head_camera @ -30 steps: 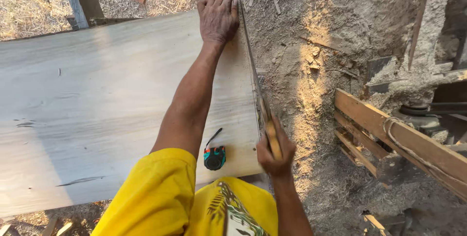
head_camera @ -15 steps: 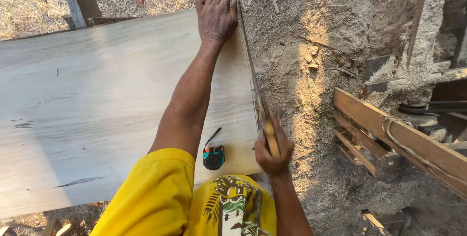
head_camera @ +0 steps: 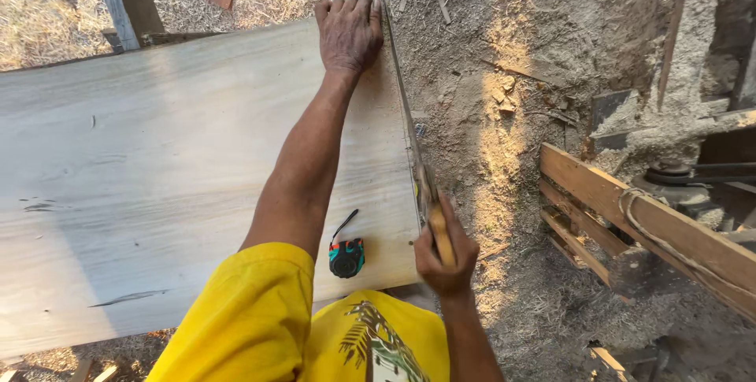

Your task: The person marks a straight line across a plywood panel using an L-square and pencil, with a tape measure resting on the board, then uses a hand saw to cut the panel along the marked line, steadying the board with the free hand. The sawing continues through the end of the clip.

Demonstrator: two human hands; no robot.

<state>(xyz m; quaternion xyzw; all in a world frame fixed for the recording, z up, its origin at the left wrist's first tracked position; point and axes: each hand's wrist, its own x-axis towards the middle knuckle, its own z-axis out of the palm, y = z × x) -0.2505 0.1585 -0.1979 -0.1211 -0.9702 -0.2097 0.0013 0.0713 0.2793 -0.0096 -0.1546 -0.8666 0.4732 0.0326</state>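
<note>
Hand saw [head_camera: 409, 126] along right edge of pale wooden board [head_camera: 157, 169], blade unmoved since half second ago. Right hand [head_camera: 446, 254] clamped on wooden handle, barely shifted. Left hand [head_camera: 349, 33] flat, fingers spread, pressing board's far corner (same spot). Tape measure [head_camera: 346, 257] beside near edge.

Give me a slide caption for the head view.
Right hand runs handsaw along board edge; left hand steadies it.

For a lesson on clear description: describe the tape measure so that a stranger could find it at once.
Start at the wide pale wooden board. At its near edge, between the person's left arm and the right hand gripping the handsaw, lies the tape measure: small, black, teal and orange, the only loose thing on the board.
</note>
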